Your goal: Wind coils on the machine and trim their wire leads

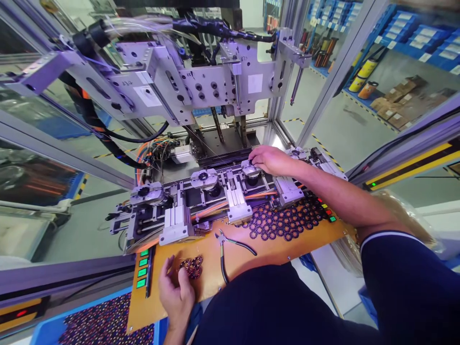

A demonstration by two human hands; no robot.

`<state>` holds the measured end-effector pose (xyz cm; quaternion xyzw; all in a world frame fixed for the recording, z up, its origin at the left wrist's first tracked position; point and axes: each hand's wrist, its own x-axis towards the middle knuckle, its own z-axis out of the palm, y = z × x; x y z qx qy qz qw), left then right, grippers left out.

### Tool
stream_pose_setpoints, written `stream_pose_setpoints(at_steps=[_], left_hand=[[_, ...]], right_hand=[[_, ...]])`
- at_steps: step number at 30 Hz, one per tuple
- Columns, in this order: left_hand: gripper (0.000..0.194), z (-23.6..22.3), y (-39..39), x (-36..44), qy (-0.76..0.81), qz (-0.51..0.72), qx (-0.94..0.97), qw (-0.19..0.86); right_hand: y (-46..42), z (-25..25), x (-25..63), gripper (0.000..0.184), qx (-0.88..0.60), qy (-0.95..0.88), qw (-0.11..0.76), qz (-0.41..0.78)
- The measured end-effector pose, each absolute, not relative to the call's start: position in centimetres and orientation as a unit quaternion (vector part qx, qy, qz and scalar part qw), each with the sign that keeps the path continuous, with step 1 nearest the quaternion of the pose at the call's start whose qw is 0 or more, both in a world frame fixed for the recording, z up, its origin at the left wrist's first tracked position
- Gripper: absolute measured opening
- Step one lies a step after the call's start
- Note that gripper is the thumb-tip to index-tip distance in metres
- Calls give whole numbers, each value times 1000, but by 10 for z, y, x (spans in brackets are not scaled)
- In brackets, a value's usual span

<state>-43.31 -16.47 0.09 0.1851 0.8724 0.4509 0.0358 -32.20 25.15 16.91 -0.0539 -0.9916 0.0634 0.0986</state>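
Note:
My right hand (pixel 270 159) reaches across the machine and rests with curled fingers on the third round metal fixture (pixel 250 169); what it pinches there is hidden. My left hand (pixel 175 292) lies at the near edge of the orange board (pixel 237 258), fingers bent around a small cluster of dark coil rings (pixel 191 266). A large pile of the same rings (pixel 283 220) is spread on the board below my right forearm. Two other round fixtures (pixel 203 178) (pixel 147 192) stand to the left along the rail.
Black-handled cutting pliers (pixel 224 254) lie on the board between my hands. Green lit buttons (pixel 143 272) sit at the board's left, coloured buttons (pixel 325 210) at its right. A blue bin of rings (pixel 97 321) is at bottom left. The winding head (pixel 187 81) hangs above.

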Motion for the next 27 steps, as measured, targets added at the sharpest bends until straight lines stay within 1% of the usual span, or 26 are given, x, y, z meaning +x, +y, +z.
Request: stream_pose_setpoints(at_steps=[2,5,7,11,15,21,27], left_hand=[[59,-1,-165,-434,872,452,184,34],[60,-5,-166,-435,871,455,184,30],[60,-6,-166,-435,870,456,185,28],[60,-5,-166,-435,870,455,191,26],[62,-4,-166,-435,868,455,199,27],[60,-4,-167,-435,869,452,198,24],[56,-4,-163,-436,864,462,200,9]], right_hand=[[248,169,-316,31,-60,-992,101,54],[241,164,-304,45,-70,-991,104,43],[239,157,-299,50,-74,-991,100,42],[238,147,-298,49,-81,-991,97,45],[240,149,-296,47,-90,-990,101,45],[232,149,-294,51,-93,-988,113,46],[227,145,-301,43,-86,-987,131,42]])
